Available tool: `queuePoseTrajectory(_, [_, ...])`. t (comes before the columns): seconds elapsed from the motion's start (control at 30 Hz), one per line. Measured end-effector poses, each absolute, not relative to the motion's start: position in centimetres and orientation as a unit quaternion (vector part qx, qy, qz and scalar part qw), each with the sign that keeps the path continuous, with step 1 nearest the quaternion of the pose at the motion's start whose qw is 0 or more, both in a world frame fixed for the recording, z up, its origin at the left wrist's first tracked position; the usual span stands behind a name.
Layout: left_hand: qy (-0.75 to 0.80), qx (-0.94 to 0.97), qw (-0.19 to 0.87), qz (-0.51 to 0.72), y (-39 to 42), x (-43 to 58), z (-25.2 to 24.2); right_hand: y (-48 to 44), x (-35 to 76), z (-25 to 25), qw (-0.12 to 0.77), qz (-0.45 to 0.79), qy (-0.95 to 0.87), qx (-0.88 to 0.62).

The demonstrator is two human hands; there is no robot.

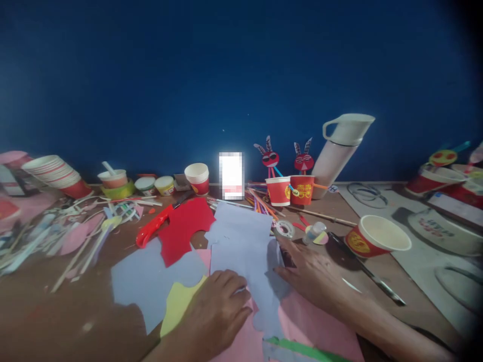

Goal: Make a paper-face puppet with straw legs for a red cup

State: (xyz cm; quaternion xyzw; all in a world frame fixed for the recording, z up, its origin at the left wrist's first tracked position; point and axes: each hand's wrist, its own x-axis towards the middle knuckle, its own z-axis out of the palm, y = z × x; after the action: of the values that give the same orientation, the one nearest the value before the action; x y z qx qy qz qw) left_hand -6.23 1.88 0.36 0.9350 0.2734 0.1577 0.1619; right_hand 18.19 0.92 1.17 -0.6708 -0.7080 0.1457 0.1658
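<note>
A pale blue-grey sheet of paper (241, 241) with cut edges lies between my hands. My left hand (211, 311) rests at its left edge, fingers a little bent and apart, over a yellow paper piece (177, 301) and pink paper (313, 327). My right hand (313, 269) lies by the sheet's right edge, thumb and fingers spread, with nothing visibly gripped. To the left, a red paper cut-out (188, 226) overlaps another blue-grey cut-out (139, 281). Red-handled scissors (154, 226) lie beside the red piece, their blades partly hidden.
Paper cups (377, 236) stand at the right, with a dark pen-like tool (381, 284) nearby. Behind are two cup figures (279, 191), a tilted white thermos (339, 151) and a bright screen (231, 173). Scraps and sticks (83, 236) cover the left. Clear tape (285, 230) lies near my right hand.
</note>
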Motion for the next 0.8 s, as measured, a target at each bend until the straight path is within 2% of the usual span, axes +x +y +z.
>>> queuePoseTrajectory(0.37, [0.266, 0.933, 0.131, 0.203, 1.6, -6.4, -0.3, 3.3, 18.1, 0.6, 0.267, 0.318, -0.638, -0.649])
queuePoseTrajectory(0.5, [0.273, 0.929, 0.128, 0.216, 1.5, -6.5, -0.2, 3.0, 18.3, 1.6, 0.279, 0.315, -0.642, -0.641])
queuePoseTrajectory(0.8, [0.332, 0.892, 0.103, 0.288, 2.2, -7.3, 0.0, 3.5, 18.4, 1.9, 0.401, 0.287, -0.595, -0.635])
